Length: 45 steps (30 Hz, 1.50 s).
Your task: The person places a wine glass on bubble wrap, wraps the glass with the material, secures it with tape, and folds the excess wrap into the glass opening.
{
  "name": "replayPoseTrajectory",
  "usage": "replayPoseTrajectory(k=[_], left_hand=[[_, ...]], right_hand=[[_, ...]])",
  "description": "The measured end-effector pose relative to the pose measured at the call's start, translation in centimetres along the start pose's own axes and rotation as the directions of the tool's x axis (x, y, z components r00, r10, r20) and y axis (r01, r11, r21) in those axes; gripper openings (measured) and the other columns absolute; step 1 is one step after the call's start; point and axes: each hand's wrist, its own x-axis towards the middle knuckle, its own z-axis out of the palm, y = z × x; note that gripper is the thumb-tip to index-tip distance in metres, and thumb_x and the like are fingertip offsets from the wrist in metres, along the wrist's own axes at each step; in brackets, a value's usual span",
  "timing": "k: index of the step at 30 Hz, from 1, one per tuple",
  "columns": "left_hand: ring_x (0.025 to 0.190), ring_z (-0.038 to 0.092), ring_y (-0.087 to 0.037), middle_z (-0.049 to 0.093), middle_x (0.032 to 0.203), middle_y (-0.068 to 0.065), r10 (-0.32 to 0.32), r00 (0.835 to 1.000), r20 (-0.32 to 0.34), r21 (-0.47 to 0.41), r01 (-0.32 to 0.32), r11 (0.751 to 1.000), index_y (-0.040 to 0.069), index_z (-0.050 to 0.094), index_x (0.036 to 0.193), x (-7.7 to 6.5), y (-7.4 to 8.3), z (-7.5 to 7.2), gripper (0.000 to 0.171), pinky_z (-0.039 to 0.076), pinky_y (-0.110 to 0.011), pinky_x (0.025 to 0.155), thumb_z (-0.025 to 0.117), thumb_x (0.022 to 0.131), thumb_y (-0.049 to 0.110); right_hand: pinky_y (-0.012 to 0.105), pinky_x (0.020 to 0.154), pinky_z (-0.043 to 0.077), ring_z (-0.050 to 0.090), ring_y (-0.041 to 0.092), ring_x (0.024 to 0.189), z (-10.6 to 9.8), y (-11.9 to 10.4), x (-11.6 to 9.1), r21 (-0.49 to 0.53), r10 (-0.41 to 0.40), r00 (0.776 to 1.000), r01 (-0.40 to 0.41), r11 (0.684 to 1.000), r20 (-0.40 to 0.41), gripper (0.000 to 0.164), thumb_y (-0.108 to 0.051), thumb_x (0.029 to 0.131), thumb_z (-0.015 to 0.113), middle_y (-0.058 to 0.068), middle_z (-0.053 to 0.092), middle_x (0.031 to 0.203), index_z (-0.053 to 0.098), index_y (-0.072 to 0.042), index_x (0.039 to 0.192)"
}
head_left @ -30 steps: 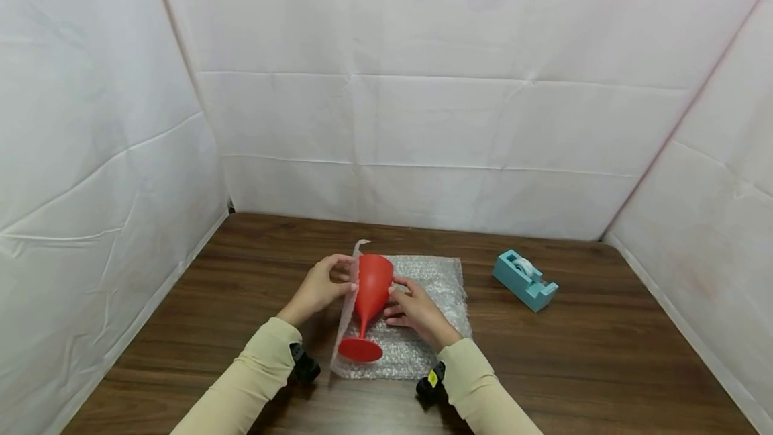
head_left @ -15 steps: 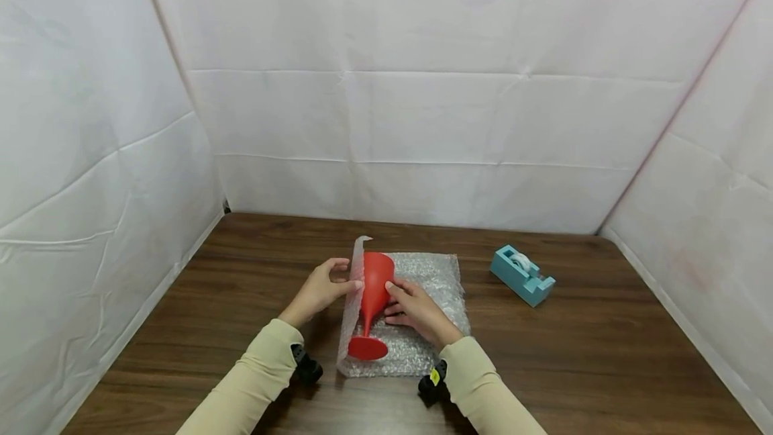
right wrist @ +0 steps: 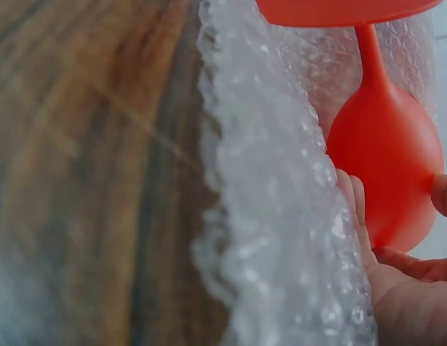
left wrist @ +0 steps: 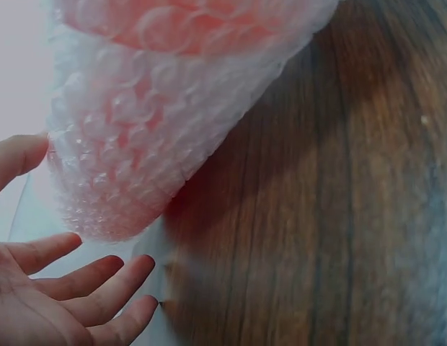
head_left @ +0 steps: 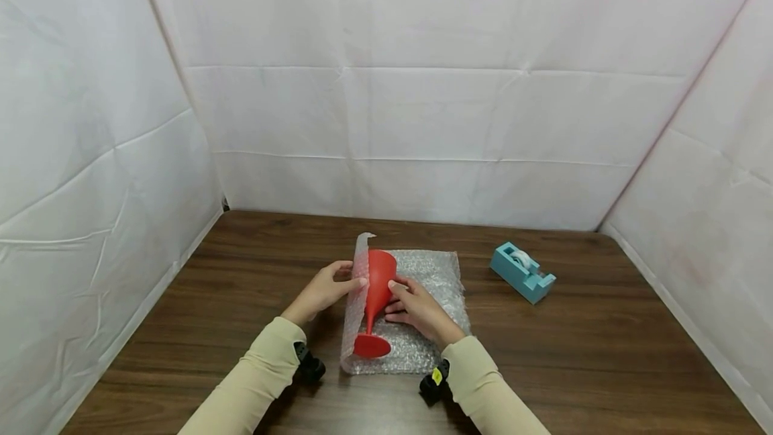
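Observation:
A red wine glass (head_left: 380, 274) lies on its side on a sheet of bubble wrap (head_left: 442, 277), bowl away from me and foot toward me. The sheet's left edge stands folded up against the glass. My left hand (head_left: 323, 292) holds that flap, thumb at its top edge; in the left wrist view the thumb and index fingertip are at the wrap (left wrist: 115, 144), other fingers spread. With my right hand (head_left: 423, 314) I grip the bowl from the right, thumb on top and fingers below, as the right wrist view of the glass (right wrist: 389, 137) shows.
A teal tape dispenser (head_left: 522, 272) with a roll of clear tape stands to the right of the wrap. The brown wooden table (head_left: 604, 348) is bounded by white cloth walls (head_left: 423, 119) at the back and both sides.
The glass and the raised flap have shifted slightly to the right, and the flap now covers more of the glass's left side. My right thumb has settled onto the bowl.

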Motion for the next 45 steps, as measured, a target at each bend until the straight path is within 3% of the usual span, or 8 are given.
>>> replayPoseTrajectory(k=[12, 29, 36, 45], left_hand=[[0.115, 0.056, -0.035, 0.055, 0.130, -0.022, 0.000, 1.000, -0.006, -0.048, 0.000, 0.999, 0.000, 0.046, 0.135, 0.0, 0.4, 0.7, 0.062, 0.051, -0.048, 0.092, 0.070, 0.087, 0.029], [0.117, 0.056, -0.037, 0.055, 0.131, -0.022, 0.003, 1.000, -0.013, -0.038, -0.004, 0.999, 0.001, 0.047, 0.135, -0.2, 0.6, 0.9, 0.062, 0.051, -0.048, 0.091, 0.071, 0.086, 0.029], [0.114, 0.056, -0.037, 0.056, 0.127, -0.025, 0.032, 0.999, -0.032, 0.013, -0.031, 0.999, 0.001, 0.049, 0.132, -0.6, 1.4, 1.0, 0.063, 0.051, -0.047, 0.090, 0.071, 0.085, 0.036], [0.121, 0.053, -0.037, 0.053, 0.133, -0.022, 0.006, 0.999, -0.038, 0.011, -0.006, 1.000, 0.003, 0.047, 0.135, -0.5, 2.0, 1.8, 0.059, 0.047, -0.051, 0.096, 0.070, 0.086, 0.026]], right_hand=[[0.035, 0.081, 0.056, 0.060, 0.014, 0.081, -0.3, 0.1, -0.3, 0.006, 0.005, 1.000, -0.005, 1.000, 0.010, 0.060, -0.030, 0.103, 0.045, 0.011, 0.058, 0.102, 0.023, 0.001, 0.149], [0.035, 0.082, 0.056, 0.059, 0.014, 0.081, -0.2, 0.0, -0.5, -0.012, -0.005, 1.000, 0.005, 1.000, 0.011, 0.058, -0.027, 0.105, 0.039, 0.013, 0.057, 0.103, 0.019, 0.001, 0.151], [0.035, 0.082, 0.056, 0.060, 0.014, 0.081, -0.6, 0.1, -0.5, -0.005, -0.003, 1.000, 0.003, 1.000, 0.011, 0.058, -0.027, 0.104, 0.040, 0.015, 0.057, 0.106, 0.020, 0.002, 0.150], [0.035, 0.078, 0.057, 0.061, 0.015, 0.081, -1.0, 0.1, -0.8, -0.013, 0.000, 0.999, 0.000, 1.000, -0.042, 0.053, -0.025, 0.104, 0.043, 0.017, 0.055, 0.111, 0.027, -0.001, 0.148]])
